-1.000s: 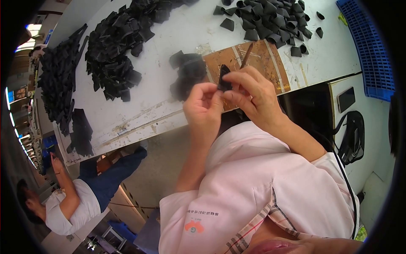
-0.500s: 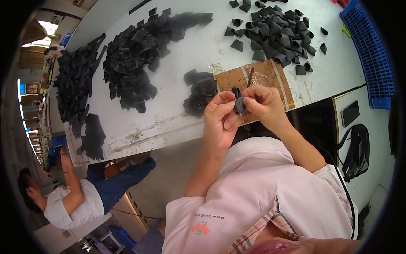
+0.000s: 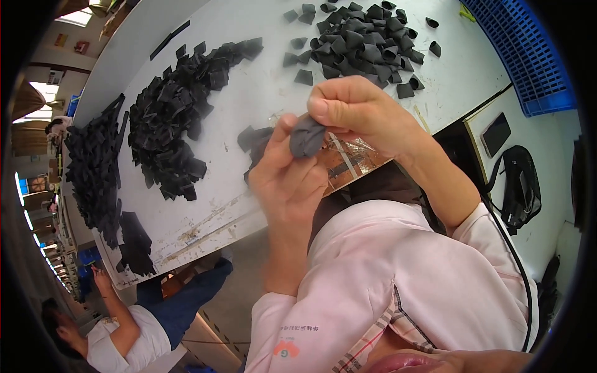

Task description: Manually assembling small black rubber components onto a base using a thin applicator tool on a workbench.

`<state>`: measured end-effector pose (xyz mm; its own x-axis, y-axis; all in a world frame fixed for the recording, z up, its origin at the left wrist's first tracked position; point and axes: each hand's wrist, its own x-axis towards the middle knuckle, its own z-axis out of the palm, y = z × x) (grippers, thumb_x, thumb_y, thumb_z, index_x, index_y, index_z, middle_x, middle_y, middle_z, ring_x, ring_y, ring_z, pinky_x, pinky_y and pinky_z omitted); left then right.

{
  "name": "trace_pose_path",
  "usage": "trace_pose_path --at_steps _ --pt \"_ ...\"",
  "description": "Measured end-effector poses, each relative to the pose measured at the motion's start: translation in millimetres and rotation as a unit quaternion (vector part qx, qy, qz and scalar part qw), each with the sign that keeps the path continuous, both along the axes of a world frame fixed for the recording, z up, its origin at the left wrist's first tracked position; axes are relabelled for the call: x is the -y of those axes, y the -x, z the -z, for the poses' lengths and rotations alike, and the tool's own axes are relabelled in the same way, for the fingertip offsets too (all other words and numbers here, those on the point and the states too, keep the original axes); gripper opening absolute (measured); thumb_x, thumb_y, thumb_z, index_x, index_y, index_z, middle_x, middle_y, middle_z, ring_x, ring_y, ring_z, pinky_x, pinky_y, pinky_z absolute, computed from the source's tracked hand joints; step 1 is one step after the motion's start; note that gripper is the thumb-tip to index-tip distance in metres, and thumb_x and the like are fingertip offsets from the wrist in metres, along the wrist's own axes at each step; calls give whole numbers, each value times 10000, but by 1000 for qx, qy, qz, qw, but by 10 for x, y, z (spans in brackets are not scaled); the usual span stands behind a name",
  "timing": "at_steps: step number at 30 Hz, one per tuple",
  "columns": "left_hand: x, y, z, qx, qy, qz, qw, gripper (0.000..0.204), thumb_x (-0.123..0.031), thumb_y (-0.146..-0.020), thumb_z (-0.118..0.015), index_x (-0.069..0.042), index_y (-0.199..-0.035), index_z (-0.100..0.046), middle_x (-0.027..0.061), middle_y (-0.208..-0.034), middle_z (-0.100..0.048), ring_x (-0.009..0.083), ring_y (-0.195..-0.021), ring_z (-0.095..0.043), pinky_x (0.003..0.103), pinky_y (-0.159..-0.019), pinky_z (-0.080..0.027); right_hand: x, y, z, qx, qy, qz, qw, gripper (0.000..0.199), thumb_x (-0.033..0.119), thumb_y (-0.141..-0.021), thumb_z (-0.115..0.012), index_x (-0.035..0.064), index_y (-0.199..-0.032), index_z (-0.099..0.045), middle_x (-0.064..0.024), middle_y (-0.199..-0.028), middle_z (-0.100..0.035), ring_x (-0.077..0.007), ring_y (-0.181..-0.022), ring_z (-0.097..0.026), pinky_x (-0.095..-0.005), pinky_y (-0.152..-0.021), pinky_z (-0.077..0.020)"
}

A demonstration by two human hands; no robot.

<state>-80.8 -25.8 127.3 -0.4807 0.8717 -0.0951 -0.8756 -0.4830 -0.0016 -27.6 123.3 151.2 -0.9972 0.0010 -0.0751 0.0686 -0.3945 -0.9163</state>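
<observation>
Between my two hands is a small dark grey fabric piece (image 3: 306,139), its near face rounded and creased. My left hand (image 3: 289,180) pinches it from the left and below, fingers curled. From the upper right, my right hand (image 3: 367,115) closes on its top edge with thumb and fingers. Both hands are raised above the table's near edge, over a brown board (image 3: 356,163) crossed with tape, which they partly cover. Just behind my left hand lies a small heap of dark fabric pieces (image 3: 254,142), partly hidden.
Folded, cup-shaped dark pieces (image 3: 364,43) are heaped at the table's far side. Flat dark pieces (image 3: 168,109) and a strip pile (image 3: 93,171) lie left. A blue crate (image 3: 522,56), phone (image 3: 495,135) and black mesh bag (image 3: 521,189) are right. Another person (image 3: 134,329) works at lower left.
Both hands have lifted the fabric piece up and to the left, turning its rounded face into view. The brown stick seen over the board is now hidden. The whole view has shifted somewhat.
</observation>
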Motion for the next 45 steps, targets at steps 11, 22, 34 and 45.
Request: trace_pose_path --at_steps 11,22,34,45 --pt "-110 -48 247 -428 380 -218 790 304 2 -815 -516 39 -1109 -453 104 -995 -549 111 -767 -544 180 -563 -427 -98 -3 362 -147 -436 195 866 274 282 -817 -580 11 -808 -542 -47 -743 -518 -126 -613 -468 -231 -507 -380" --pt "-98 -2 203 -513 306 -341 726 76 -8 -800 -562 -9 -874 -582 89 -886 -576 163 -804 -527 295 -776 -422 152 -199 303 -244 -415 246 841 331 159 -677 -712 40 -943 -555 -58 -801 -544 -140 -640 -528 -229 -517 -433" --pt "13 -17 415 -441 248 -289 813 133 -28 -830 -530 -18 -960 -558 109 -954 -566 176 -884 -528 323 -810 -424 143 -103 445 -293 -517 296 748 153 21 -649 -634 40 -760 -530 -62 -677 -483 -214 -614 -501 -310 -484 -414" --pt "-97 52 124 -654 382 -289 585 103 -3 -749 -623 4 -850 -607 63 -817 -581 108 -693 -529 209 -614 -421 145 -119 370 -247 -503 255 788 135 8 -691 -611 19 -810 -547 -73 -711 -502 -218 -585 -509 -302 -493 -415"
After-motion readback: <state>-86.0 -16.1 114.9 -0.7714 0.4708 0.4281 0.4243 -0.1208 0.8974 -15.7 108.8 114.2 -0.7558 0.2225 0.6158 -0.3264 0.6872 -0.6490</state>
